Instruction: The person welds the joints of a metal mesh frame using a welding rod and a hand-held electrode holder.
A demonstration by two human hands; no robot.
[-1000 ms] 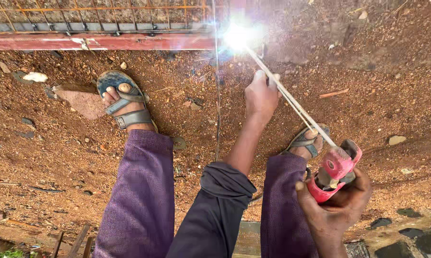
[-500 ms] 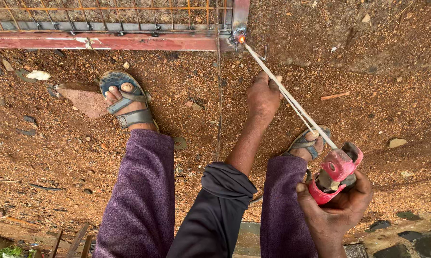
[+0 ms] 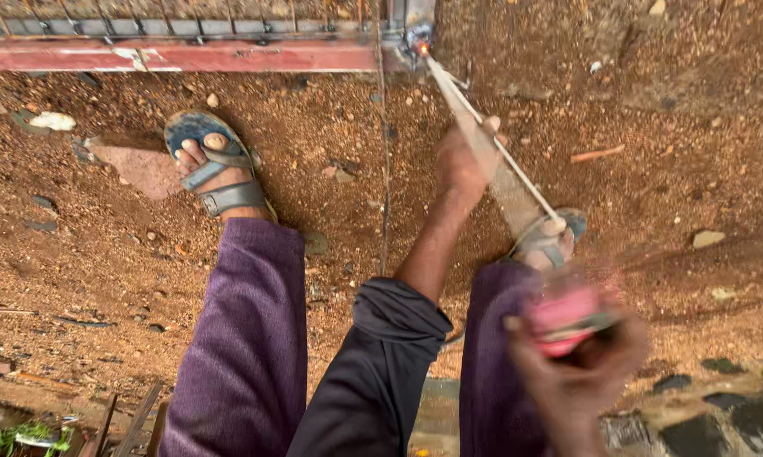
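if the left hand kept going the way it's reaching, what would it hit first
Probably the red metal bar of the frame, near the glowing rod tip; the left hand points up toward it over bare soil, though depth is unclear.

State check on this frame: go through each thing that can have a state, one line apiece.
welding rod: tip glowing faintly at the frame joint, no bright arc.
electrode holder: gripped, blurred.
right hand: closed on the holder.
left hand: steadying the rod.
red metal frame: lying on the dirt.
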